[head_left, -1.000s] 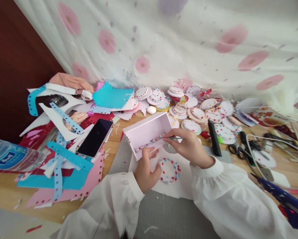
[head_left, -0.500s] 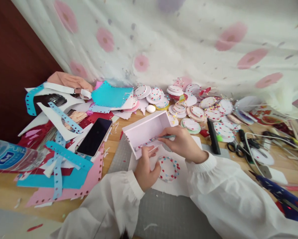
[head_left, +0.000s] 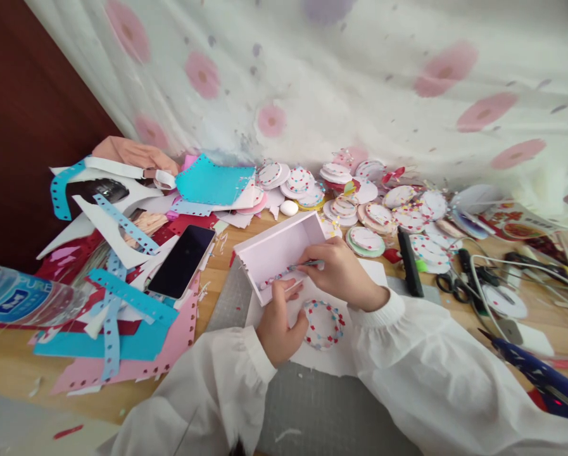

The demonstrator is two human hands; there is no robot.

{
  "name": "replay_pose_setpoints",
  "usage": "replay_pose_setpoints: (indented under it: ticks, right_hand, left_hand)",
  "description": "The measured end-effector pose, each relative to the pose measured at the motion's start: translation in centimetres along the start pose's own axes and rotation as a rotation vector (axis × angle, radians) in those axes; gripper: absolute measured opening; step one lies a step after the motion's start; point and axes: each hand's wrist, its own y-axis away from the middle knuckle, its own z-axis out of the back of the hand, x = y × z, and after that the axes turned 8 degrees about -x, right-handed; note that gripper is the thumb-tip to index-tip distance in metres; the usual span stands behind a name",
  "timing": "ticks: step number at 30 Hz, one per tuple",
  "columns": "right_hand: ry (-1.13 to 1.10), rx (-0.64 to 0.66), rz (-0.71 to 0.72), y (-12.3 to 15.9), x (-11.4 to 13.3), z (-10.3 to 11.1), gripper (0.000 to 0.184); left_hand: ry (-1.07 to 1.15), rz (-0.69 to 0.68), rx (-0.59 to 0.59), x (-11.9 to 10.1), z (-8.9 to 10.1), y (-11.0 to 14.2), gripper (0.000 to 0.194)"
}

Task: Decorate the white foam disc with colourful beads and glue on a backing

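Note:
My left hand (head_left: 281,326) grips the near lower edge of a shallow pale box (head_left: 277,253) and keeps it tilted, its inside facing me. Small coloured pieces (head_left: 277,277) lie along the box's lower wall. Closed in a pinch, my right hand (head_left: 334,271) holds grey tweezers (head_left: 315,262) at the box's right side, their tips partly hidden by the fingers. Below the box, a ring of small red and blue pieces (head_left: 324,324) lies on white paper (head_left: 274,316), between my two hands. A grey cutting mat (head_left: 326,411) is underneath.
Stacks of decorated discs (head_left: 300,180) line the back. On the left are a phone (head_left: 182,261), cut paper strips (head_left: 134,296) and a water bottle (head_left: 27,294). Scissors (head_left: 452,286), cables, a black stick-like object (head_left: 410,263) and a blue glue gun (head_left: 535,367) lie right.
My right hand has shifted slightly left with the tweezers, further over the box. The left hand and the box stay almost where they were.

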Motion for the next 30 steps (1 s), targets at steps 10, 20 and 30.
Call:
replay_pose_setpoints:
  ticks: [10,20,30]
  right_hand:
    - [-0.096,-0.023,-0.056,0.0,0.0,0.7,0.005]
    - [0.089,0.021,0.042,0.3,0.3,0.2,0.007]
    - [-0.026,-0.101,-0.001,0.8,0.5,-0.2,0.01]
  left_hand:
    - [-0.015,0.008,-0.01,-0.2,0.0,0.1,0.046]
    - [-0.014,0.005,-0.01,-0.2,0.0,0.0,0.046]
    - [-0.016,0.014,-0.016,0.1,0.0,0.1,0.048]
